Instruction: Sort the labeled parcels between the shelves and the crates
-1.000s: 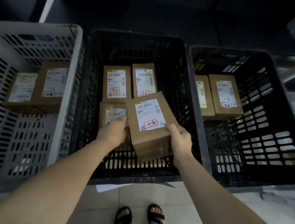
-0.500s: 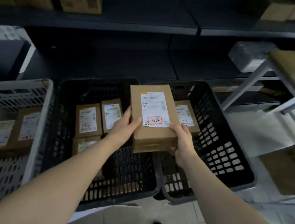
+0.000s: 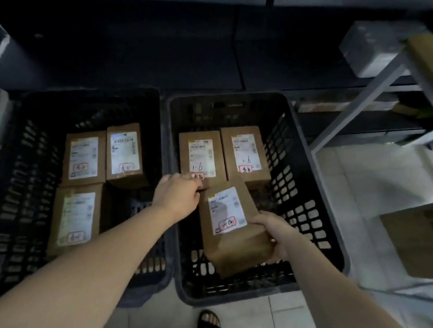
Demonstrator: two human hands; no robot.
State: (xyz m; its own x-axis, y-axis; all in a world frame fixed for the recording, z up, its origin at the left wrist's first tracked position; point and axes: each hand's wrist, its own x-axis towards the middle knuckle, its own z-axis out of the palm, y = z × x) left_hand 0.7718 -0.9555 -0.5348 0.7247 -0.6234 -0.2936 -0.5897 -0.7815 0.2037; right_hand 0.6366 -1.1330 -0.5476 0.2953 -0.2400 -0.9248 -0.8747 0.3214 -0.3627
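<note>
A: Since the last frame you have lowered the parcel (image 3: 232, 228) into the right black crate (image 3: 300, 171), centre-right of frame; it hangs tilted.
B: Fingers?
A: Your right hand (image 3: 275, 233) clamps its lower corner. Your left hand (image 3: 179, 194) is at its upper edge; fingers hidden, cannot tell.
B: Risk?
A: One-corner hold on smooth kraft card: the box may slip onto the slotted floor.
</note>
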